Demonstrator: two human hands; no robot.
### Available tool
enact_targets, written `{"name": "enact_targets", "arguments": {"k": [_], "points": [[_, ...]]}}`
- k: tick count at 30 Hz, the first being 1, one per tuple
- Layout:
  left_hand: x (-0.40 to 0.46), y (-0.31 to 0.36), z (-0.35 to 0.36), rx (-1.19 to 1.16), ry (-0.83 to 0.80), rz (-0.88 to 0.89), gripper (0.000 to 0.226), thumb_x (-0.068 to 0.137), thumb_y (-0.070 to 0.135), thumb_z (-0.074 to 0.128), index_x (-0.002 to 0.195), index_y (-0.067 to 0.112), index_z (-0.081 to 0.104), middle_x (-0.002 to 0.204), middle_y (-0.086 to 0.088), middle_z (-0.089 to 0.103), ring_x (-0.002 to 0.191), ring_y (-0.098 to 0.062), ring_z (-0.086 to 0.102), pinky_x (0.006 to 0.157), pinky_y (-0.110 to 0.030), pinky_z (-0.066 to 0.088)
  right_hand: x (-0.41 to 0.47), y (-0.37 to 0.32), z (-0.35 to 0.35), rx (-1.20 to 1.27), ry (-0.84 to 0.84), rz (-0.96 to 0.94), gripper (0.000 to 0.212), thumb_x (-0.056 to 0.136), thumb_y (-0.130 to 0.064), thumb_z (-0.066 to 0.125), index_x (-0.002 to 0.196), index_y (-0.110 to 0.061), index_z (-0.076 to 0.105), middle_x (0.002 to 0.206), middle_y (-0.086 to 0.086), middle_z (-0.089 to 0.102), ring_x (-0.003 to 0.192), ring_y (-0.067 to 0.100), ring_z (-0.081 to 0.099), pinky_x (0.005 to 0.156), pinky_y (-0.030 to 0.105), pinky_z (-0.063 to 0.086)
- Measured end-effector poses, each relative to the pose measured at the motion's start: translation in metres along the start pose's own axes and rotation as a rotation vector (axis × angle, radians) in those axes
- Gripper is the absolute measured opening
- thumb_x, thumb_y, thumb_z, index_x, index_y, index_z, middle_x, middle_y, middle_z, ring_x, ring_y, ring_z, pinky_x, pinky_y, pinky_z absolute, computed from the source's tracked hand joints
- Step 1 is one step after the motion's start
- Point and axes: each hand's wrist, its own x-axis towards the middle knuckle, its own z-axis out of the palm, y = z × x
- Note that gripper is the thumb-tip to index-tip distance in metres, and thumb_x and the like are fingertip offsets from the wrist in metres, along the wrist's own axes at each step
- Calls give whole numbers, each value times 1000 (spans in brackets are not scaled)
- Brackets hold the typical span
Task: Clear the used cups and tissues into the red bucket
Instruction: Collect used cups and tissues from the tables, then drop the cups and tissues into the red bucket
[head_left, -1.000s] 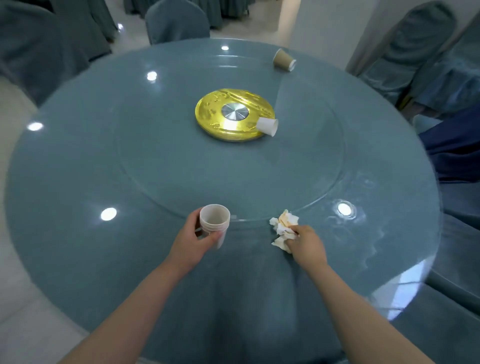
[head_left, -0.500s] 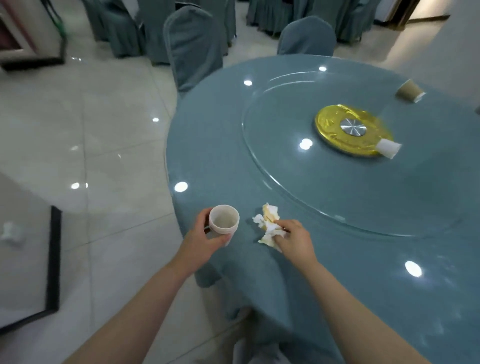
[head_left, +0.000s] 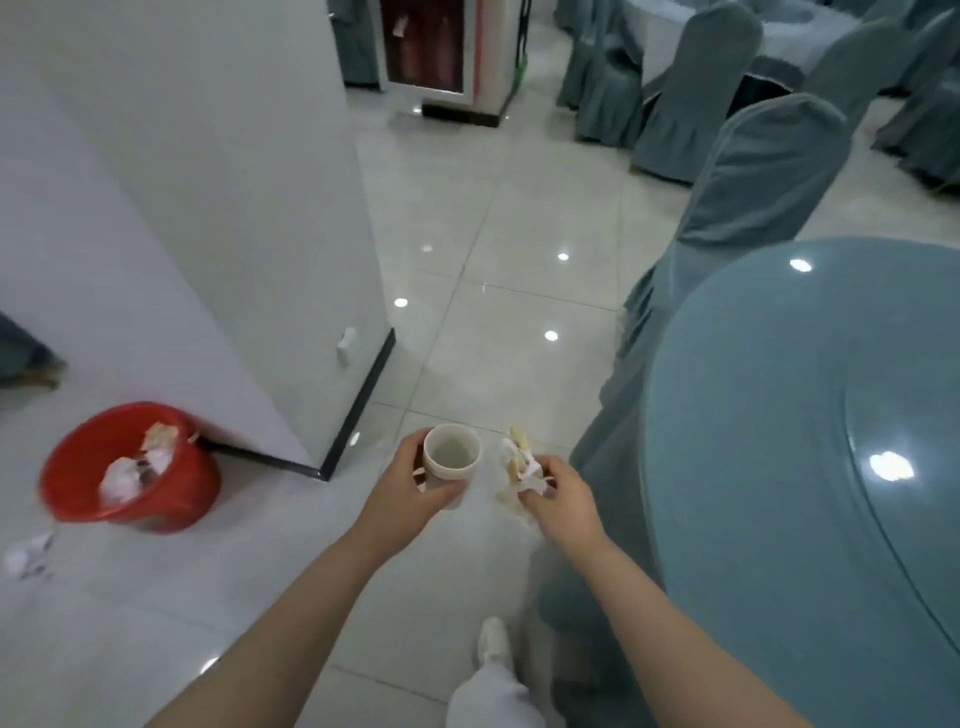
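Observation:
My left hand (head_left: 402, 491) grips a stack of white paper cups (head_left: 451, 462), held upright over the floor. My right hand (head_left: 561, 501) pinches a crumpled, stained tissue (head_left: 517, 467) just right of the cups. The red bucket (head_left: 127, 467) stands on the floor at the lower left, against the foot of a white pillar, with crumpled tissues and cups inside. Both hands are well to the right of the bucket and apart from it.
The round blue-grey table (head_left: 779, 441) fills the right side, with covered chairs (head_left: 753, 171) behind it. A white pillar (head_left: 182, 208) rises at the left. A crumpled tissue (head_left: 26, 558) lies on the tiled floor left of the bucket. My white-trousered leg (head_left: 493, 686) shows below.
The view has swung left from the table top to the floor. Both hands have left the table with the cups and the tissue, and the red bucket has come into view.

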Motion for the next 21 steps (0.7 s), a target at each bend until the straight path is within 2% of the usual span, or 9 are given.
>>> {"name": "enact_targets", "arguments": {"k": [3, 7, 10, 12, 15, 21], "points": [[3, -9, -46, -6, 143, -34, 58, 66, 43, 77, 115, 53, 50, 115, 24, 61, 104, 0, 61, 87, -23, 50, 33, -34, 37, -22, -106, -44, 18, 83, -27, 61, 90, -43, 57, 87, -20, 64, 76, -2, 61, 56, 10, 40], [12, -19, -97, -8, 331, -74, 61, 71, 31, 80, 123, 41, 49, 115, 26, 60, 103, 3, 59, 86, -23, 47, 77, -74, 82, -50, -264, -90, 20, 85, -24, 58, 91, -43, 55, 88, -14, 64, 73, 0, 60, 52, 10, 40], [17, -26, -129, -16, 471, -92, 62, 77, 20, 80, 125, 40, 47, 115, 25, 59, 104, 1, 59, 87, -24, 48, 110, -100, 114, -57, -397, -119, 20, 85, -18, 60, 98, -33, 58, 92, -9, 65, 82, 6, 61, 58, 18, 44], [16, -29, -145, -42, 550, -124, 66, 79, 21, 79, 131, 39, 43, 120, 22, 58, 109, -2, 58, 90, -25, 50, 127, -114, 137, -35, -479, -88, 20, 85, -18, 61, 102, -28, 58, 96, -10, 65, 88, 7, 61, 60, 19, 46], [10, -36, -165, -64, 677, -166, 65, 79, 24, 79, 127, 46, 42, 120, 23, 57, 108, 0, 58, 90, -23, 49, 146, -130, 172, -23, -614, -78, 25, 86, -19, 62, 110, -25, 57, 105, -10, 64, 96, 3, 59, 64, 21, 49], [-1, -50, -201, -125, 904, -243, 60, 79, 16, 78, 117, 49, 45, 113, 21, 60, 102, -3, 60, 78, -21, 51, 168, -171, 237, -111, -767, -155, 24, 85, -15, 59, 108, -16, 59, 97, 3, 65, 85, 21, 63, 78, 42, 56]]}}
